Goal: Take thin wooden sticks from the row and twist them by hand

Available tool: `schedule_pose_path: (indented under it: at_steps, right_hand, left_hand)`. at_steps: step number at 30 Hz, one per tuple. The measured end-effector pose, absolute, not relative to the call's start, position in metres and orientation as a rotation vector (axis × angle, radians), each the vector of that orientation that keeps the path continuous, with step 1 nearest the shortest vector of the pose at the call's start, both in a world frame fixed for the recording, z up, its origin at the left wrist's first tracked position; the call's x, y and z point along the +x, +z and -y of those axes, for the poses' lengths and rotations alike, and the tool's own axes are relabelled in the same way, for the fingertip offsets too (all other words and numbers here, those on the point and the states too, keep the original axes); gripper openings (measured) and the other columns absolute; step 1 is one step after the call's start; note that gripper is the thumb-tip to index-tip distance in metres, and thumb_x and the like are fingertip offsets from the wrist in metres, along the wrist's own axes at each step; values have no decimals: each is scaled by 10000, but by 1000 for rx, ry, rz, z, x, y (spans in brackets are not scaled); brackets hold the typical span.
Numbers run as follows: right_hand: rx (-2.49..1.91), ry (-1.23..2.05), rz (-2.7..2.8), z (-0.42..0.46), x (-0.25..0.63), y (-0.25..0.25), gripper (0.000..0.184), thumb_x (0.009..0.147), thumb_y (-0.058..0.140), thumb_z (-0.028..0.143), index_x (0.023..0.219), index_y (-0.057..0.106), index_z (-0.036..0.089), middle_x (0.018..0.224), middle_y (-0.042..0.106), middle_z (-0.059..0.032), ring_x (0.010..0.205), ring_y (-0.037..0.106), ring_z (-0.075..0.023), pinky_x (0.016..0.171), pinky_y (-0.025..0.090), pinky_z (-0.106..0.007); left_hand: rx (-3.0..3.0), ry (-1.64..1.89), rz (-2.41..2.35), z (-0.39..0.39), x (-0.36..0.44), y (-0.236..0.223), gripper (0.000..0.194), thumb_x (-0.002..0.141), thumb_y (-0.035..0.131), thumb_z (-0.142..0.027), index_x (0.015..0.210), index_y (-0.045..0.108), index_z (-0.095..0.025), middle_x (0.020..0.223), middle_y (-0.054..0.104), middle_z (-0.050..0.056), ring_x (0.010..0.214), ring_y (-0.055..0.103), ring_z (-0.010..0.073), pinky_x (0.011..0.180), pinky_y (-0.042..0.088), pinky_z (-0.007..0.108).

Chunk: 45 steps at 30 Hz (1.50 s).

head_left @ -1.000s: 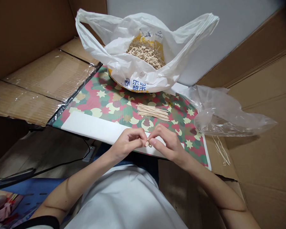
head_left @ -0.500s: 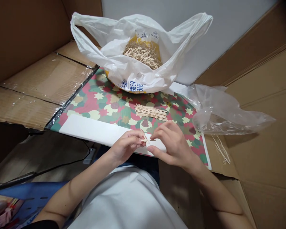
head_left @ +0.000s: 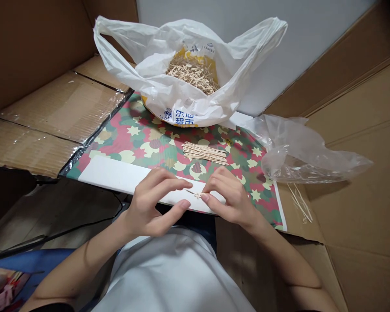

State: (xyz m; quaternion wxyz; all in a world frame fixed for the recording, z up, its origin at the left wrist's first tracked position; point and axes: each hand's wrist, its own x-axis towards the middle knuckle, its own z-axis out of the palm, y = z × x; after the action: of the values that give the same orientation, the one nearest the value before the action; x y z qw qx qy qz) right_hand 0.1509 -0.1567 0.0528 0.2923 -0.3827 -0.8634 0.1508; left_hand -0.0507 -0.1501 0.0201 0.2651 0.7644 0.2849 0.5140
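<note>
A small wooden stick piece [head_left: 198, 196] sits between the hands, just right of the frame's centre, in front of a white strip [head_left: 117, 173]. One thin end points left, and the knotted-looking joint is too small to make out. The right hand [head_left: 232, 200] has a closed grip, with its thumb and fingertips pinched at the piece. The left hand [head_left: 146, 203] is partly open, its fingers curled and reaching right, with thumb and index apart around the thin end; whether they touch it cannot be told.

The strip lies along the near edge of a star-patterned mat [head_left: 143, 147]. A neat bundle of wooden sticks [head_left: 204, 153] lies flat on the mat, just above the hands. At top centre, a white plastic carrier bag [head_left: 126, 52] sits open on the mat around a heap of short wooden sticks [head_left: 191, 73]. To the right, a crumpled clear plastic bag [head_left: 299, 162] rests against the mat's edge, above a few loose thin sticks [head_left: 299, 201] on a cardboard sheet [head_left: 354, 186]. Cardboard flaps [head_left: 52, 112] fill the left side.
</note>
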Motion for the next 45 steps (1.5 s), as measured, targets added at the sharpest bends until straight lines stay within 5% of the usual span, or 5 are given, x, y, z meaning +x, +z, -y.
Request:
schedule_pose_path:
  at_steps: [20, 29, 33, 38, 45]
  right_hand:
    - [-1009, 500, 1818, 170, 130, 29, 147, 776, 457, 143, 646, 487, 205, 579, 515, 0, 613, 432, -155, 614, 376, -327]
    - [-1188, 1142, 1848, 158, 153, 33, 173, 879, 427, 297, 776, 519, 193, 736, 547, -3, 714, 513, -139, 651, 403, -270]
    - [-1299, 956, 2158, 151, 163, 55, 229, 932, 348, 345, 908, 525, 202, 828, 566, -14, 818, 513, -149, 733, 386, -282]
    - [-1301, 666, 2534, 154, 149, 67, 265, 931, 362, 338, 740, 474, 193, 715, 533, -8, 714, 464, -154, 641, 354, -278]
    - [-1343, 738, 2327, 161, 140, 58, 224, 931, 338, 252, 734, 429, 196, 728, 500, 1, 694, 469, -131, 624, 371, -253]
  left_hand:
    - [1284, 1266, -710, 143, -28, 11, 92, 772, 600, -205, 690, 594, -166, 642, 507, -2, 612, 433, 108, 574, 342, 244]
    - [1287, 1155, -790, 138, -24, 11, 148, 772, 604, -281, 698, 576, -157, 660, 525, -4, 611, 472, 104, 571, 368, 219]
    - [1451, 1042, -790, 138, -28, 17, 139, 812, 565, -260, 732, 569, -147, 670, 531, -2, 624, 479, 96, 589, 370, 210]
    - [1471, 976, -739, 142, -30, 18, 118, 826, 553, -264, 808, 569, -149, 688, 530, 0, 635, 487, 98, 597, 378, 210]
    - [1506, 853, -797, 147, -35, 21, 197, 821, 551, -317, 766, 604, -134, 658, 542, 9, 615, 455, 105, 581, 367, 218]
